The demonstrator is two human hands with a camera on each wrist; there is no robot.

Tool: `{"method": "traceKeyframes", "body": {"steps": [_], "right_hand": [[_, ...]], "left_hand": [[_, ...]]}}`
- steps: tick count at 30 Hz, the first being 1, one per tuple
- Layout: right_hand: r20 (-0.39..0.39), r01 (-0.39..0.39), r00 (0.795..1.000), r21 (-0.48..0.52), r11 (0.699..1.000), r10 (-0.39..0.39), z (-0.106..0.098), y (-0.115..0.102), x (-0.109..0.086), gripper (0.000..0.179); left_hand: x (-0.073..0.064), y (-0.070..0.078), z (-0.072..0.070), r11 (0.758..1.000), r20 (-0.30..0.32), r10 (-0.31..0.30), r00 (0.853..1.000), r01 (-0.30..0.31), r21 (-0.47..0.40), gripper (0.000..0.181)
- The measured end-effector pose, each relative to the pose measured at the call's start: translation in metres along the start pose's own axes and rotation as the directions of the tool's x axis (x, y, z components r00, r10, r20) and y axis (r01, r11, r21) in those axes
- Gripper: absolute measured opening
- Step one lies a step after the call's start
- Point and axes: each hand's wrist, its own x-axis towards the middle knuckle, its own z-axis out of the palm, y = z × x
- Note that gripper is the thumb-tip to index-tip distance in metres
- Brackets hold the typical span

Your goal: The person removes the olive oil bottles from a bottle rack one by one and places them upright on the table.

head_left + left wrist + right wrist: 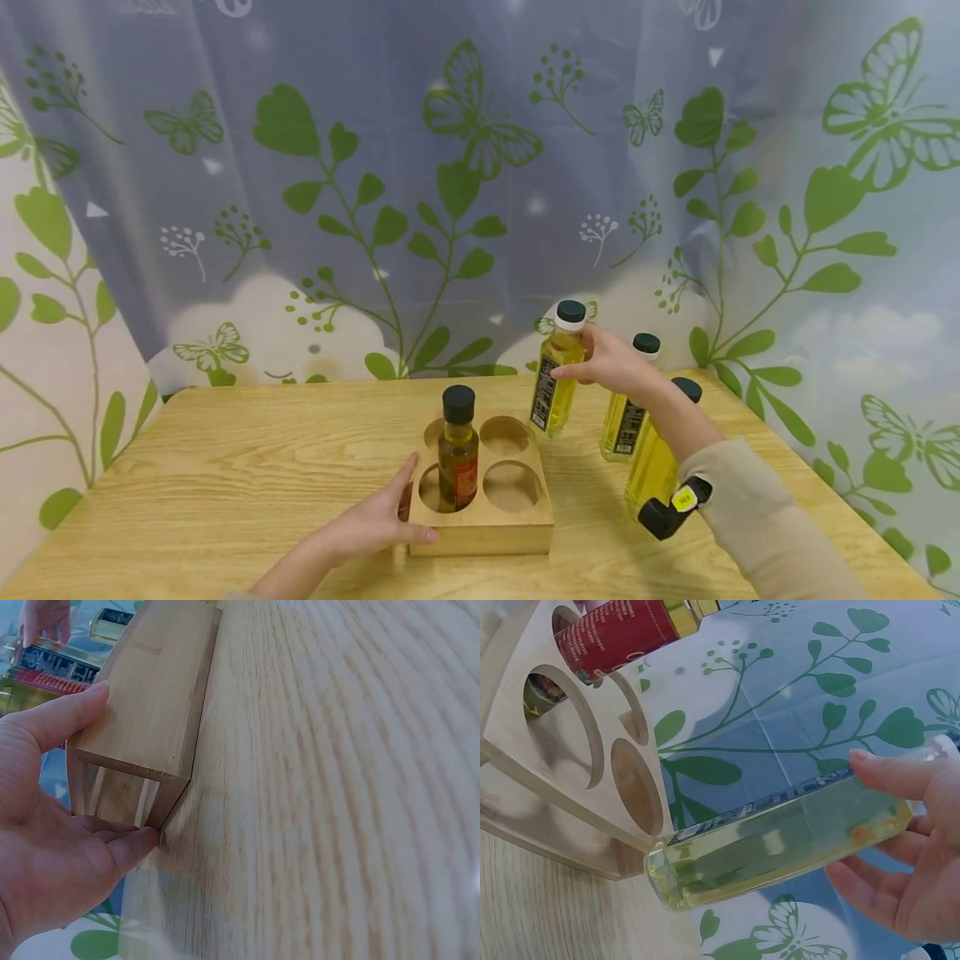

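Note:
My right hand (611,360) grips a square glass bottle of yellow oil (558,392) near its neck; the bottle has a dark cap and a black label. It leans slightly beside the back right corner of a wooden bottle holder (480,537). In the right wrist view, the oil bottle's base (664,877) is close to the holder's round holes. At the holder's left end, my left hand (56,817) grips it, thumb on the front panel and fingers at the open side. A dark-capped bottle with a red label (459,462) stands upright in the front left hole.
Two more oil bottles, one farther back (622,421) and one nearer (651,462), stand on the table right of the holder, partly behind my right forearm. A patterned curtain (360,208) hangs along the back of the wooden table (285,450).

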Motion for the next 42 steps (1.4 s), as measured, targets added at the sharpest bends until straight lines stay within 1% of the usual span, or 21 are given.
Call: {"method": "traceKeyframes", "body": {"steps": [3,6,11,17,21,24,30,36,42], "right_hand": [[0.000,-0.021,1.000,0.004,1.000,0.021,0.001,0.000,0.000,0.080],[-0.003,-0.025,1.000,0.019,1.000,0.025,0.002,-0.001,-0.001,0.077],[-0.012,-0.034,0.999,0.031,0.999,0.034,0.004,-0.001,-0.001,0.076],[-0.038,-0.058,0.998,-0.002,0.998,0.058,0.008,0.005,0.001,0.076],[-0.040,-0.078,0.996,0.032,0.996,0.080,0.016,0.010,0.002,0.076],[-0.045,-0.083,0.995,0.049,0.995,0.085,0.023,0.013,0.003,0.075],[-0.074,-0.071,0.995,0.003,0.997,0.071,0.034,0.022,0.002,0.074],[-0.079,-0.047,0.996,0.027,0.999,0.049,0.040,0.029,0.001,0.075],[-0.080,-0.073,0.994,0.062,0.995,0.078,0.041,0.031,0.002,0.074]], "left_hand": [[0.000,0.000,0.000,1.000,0.001,0.002,1.000,-0.002,0.003,0.111],[0.000,0.000,0.000,1.000,0.000,0.007,1.000,-0.007,0.006,0.111],[-0.001,0.000,-0.002,1.000,0.001,0.008,1.000,-0.008,0.004,0.111],[-0.001,-0.001,-0.003,1.000,0.001,0.008,1.000,-0.008,0.004,0.111],[-0.001,-0.001,-0.003,1.000,-0.001,0.011,1.000,-0.011,0.011,0.111],[-0.001,-0.001,-0.003,1.000,0.001,0.015,1.000,-0.015,0.016,0.111],[0.000,-0.002,-0.001,0.999,-0.005,0.021,1.000,-0.021,0.025,0.111],[0.001,-0.002,-0.001,1.000,0.001,0.020,1.000,-0.020,0.014,0.111],[0.000,-0.001,-0.002,1.000,0.011,0.014,1.000,-0.014,-0.002,0.110]]}}
